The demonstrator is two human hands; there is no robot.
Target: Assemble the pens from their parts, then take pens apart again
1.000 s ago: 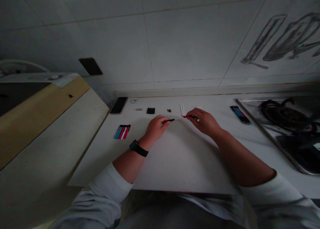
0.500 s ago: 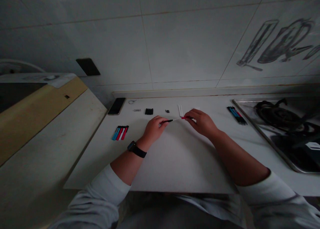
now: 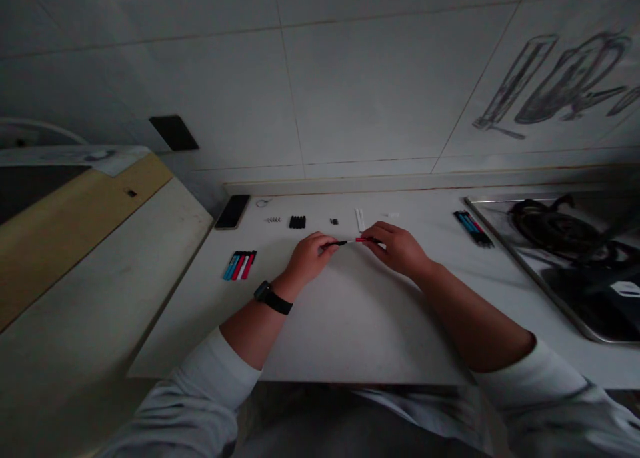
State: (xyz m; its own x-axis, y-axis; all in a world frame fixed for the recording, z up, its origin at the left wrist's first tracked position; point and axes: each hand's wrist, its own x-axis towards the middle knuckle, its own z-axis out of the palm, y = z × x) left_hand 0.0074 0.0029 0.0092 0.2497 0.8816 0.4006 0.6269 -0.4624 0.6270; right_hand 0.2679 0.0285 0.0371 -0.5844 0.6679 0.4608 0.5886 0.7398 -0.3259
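Observation:
My left hand (image 3: 309, 255) pinches a black pen grip (image 3: 342, 243) whose tip end is hidden by my fingers. From it a thin white refill (image 3: 351, 241) points to the right. In my right hand (image 3: 397, 246) is a red pen barrel (image 3: 361, 239), its open end facing left and meeting the refill. How far the refill sits inside the barrel I cannot make out. Behind my hands lie white refills (image 3: 359, 219), small black pieces (image 3: 334, 222), a row of black pen grips (image 3: 297, 222) and several springs (image 3: 273, 220).
Coloured pen barrels (image 3: 240, 266) lie on the left of the white counter (image 3: 350, 338). A phone (image 3: 233, 212) and a thin ring (image 3: 263, 203) are at the back left. Several pens (image 3: 473, 229) lie beside the gas stove (image 3: 555, 245) on the right.
My right hand has moved left with the red barrel, closing the gap to the black grip. Less of the white refill shows between them. The left hand has hardly moved.

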